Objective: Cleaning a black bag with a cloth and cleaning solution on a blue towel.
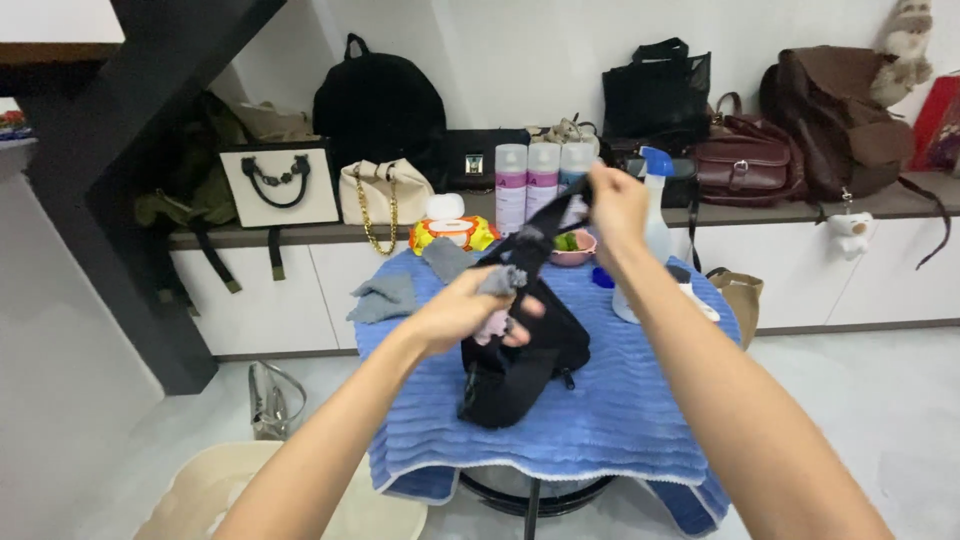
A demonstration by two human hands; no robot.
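- The right hand [617, 205] is up high in the middle of the frame. Its fingers are squeezed shut on the black strap [540, 238], and it pulls the strap tight so it makes a straight line.
- The left hand [462, 312] is lower, just left of the middle. Its fingers are pinched around a small gray cloth [503, 279] that presses on the strap. A tight strap looks easier to rub.
- The strap belongs to a black bag [520, 365] that lies in the middle of the frame on a blue towel [620, 420]. The towel covers a small round table, so the bag sits on something soft.
- Two more gray cloths [385, 297] lie on the towel, up and to the left of the bag, close to the hands.
- A spray bottle with a blue top [655, 215] stands on the right side of the towel, just behind the right hand.
- Three spray cans [540, 180] stand in a row on the long shelf [900, 205] near the top of the frame.
- Many other bags [380, 100] sit along that shelf, away from the table.
- A pale tub [200, 490] sits on the floor in the lower left.
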